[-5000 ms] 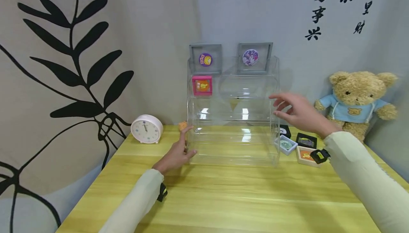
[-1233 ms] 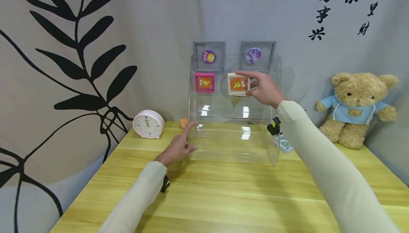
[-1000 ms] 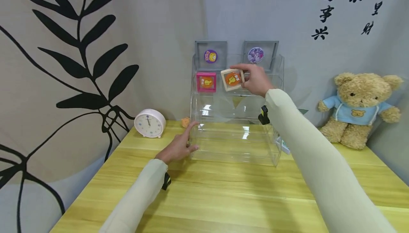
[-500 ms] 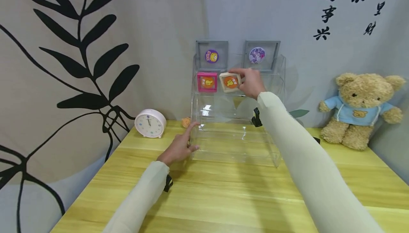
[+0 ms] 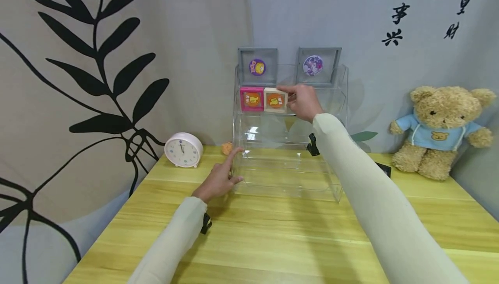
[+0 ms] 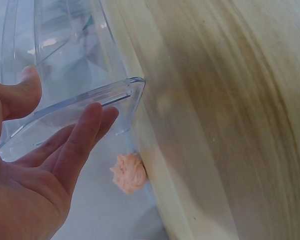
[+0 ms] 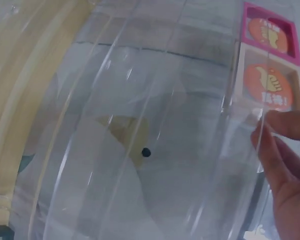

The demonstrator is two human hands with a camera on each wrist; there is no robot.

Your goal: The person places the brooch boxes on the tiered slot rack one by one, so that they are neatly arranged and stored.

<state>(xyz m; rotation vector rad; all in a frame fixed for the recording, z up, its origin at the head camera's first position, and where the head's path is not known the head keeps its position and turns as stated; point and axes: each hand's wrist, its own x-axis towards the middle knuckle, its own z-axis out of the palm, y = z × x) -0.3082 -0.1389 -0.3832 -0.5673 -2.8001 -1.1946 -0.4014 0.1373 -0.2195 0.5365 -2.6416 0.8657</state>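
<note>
In the head view, a clear stepped display stand (image 5: 288, 162) rises from the table. My right hand (image 5: 306, 102) pinches the right edge of a small cream display frame (image 5: 275, 100) with an orange thumbs-up picture. It stands upright on the second tier from the top, against a similar pink frame (image 5: 251, 99). The right wrist view shows the thumb and fingertips at the cream frame's edge. My left hand (image 5: 218, 181) holds the stand's left side panel, thumb in front and fingers along the outside; in the left wrist view the panel (image 6: 84, 97) lies between them.
Two grey frames (image 5: 257, 66) with round badges stand on the top tier. A white clock (image 5: 183, 150) and an orange lump (image 5: 227, 148) are to the left. A teddy bear (image 5: 440, 132) sits at the right, near a black frame (image 5: 383, 169) partly behind the right arm.
My right hand has come in from the right with the cream frame, moved it left along the tier, and straightened it against the pink frame. The left hand stays on the stand.
</note>
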